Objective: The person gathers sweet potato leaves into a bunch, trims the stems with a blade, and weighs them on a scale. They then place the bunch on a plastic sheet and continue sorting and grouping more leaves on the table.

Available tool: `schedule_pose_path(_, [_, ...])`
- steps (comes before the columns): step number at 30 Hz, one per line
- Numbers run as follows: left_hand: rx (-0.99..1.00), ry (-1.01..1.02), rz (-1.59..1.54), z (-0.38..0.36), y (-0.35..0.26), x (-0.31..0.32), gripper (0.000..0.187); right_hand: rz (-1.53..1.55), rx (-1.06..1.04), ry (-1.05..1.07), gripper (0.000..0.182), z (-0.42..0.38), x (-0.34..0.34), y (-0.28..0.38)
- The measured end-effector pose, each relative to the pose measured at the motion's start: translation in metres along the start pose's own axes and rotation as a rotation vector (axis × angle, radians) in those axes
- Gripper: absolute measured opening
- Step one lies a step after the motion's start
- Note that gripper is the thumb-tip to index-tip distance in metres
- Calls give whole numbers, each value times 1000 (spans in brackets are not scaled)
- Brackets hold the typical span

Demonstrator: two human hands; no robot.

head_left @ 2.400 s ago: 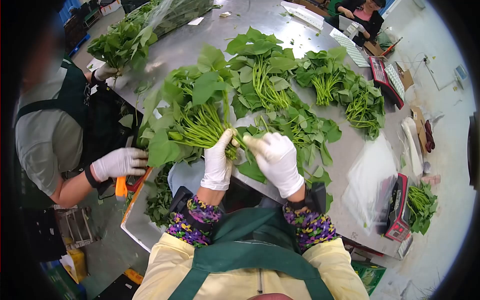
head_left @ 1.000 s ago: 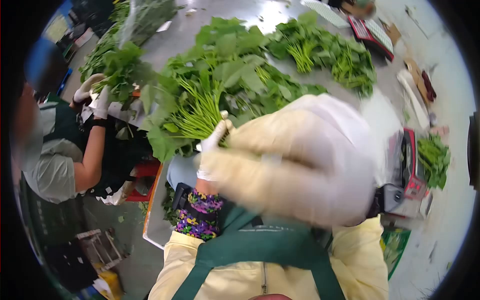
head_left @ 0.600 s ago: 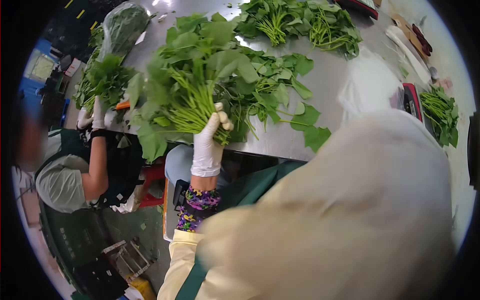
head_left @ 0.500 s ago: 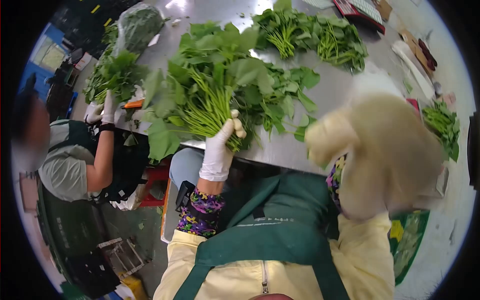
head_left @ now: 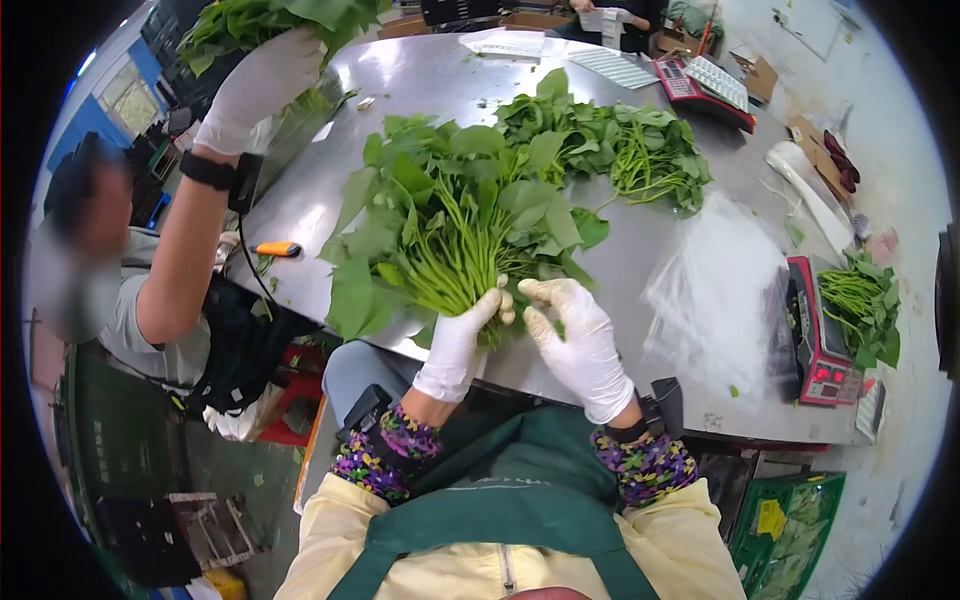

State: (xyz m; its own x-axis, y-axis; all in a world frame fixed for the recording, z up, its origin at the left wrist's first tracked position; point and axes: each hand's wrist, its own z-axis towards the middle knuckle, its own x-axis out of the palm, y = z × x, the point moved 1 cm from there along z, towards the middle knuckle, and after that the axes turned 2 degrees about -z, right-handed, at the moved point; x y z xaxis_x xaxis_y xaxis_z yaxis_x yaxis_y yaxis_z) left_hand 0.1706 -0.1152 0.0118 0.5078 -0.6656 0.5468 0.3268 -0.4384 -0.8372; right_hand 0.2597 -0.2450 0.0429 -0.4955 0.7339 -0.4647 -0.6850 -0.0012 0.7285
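A thick bunch of leafy greens [head_left: 455, 245] is gripped near its stem ends by my white-gloved left hand [head_left: 455, 350]. Its leaves fan out away from me over the steel table [head_left: 610, 240]. My right hand [head_left: 580, 350], gloved too, is just right of the stems. Its thumb and fingers are slightly bent and apart, with a small bit of green by them. Further back lie more bunches of greens [head_left: 655, 160]. To the right of my right hand is a stack of clear plastic bags [head_left: 715, 300].
A red scale [head_left: 828, 375] bears another bunch of greens [head_left: 862, 305]. At left, a co-worker's gloved hand [head_left: 262, 85] holds up greens [head_left: 275, 25]. An orange-handled tool [head_left: 277, 249] lies near that person. A second red scale [head_left: 690, 85] stands at the back; a green crate [head_left: 790, 530] is below right.
My right hand has come down from the right, where it was blurred, to beside the stems. My left hand keeps its hold. The co-worker has raised an arm with greens.
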Motion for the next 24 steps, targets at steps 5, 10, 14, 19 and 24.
schedule_pose_path(5, [60,-161,220,-19,10,30,18,84,-24,-170,33,-15,3,-10])
schedule_pose_path(10, [81,-21,513,-42,15,36,20,154,-38,-111,59,-49,-8,-14])
schedule_pose_path(14, [149,17,475,-54,30,41,24,63,-102,-63,93,-65,-6,-6])
schedule_pose_path(19, [-118,-37,177,-59,41,36,36,5,-102,35,101,-72,-11,-4])
schedule_pose_path(24, [-210,-47,159,-64,54,43,37,-33,-95,99,106,-79,-10,-15])
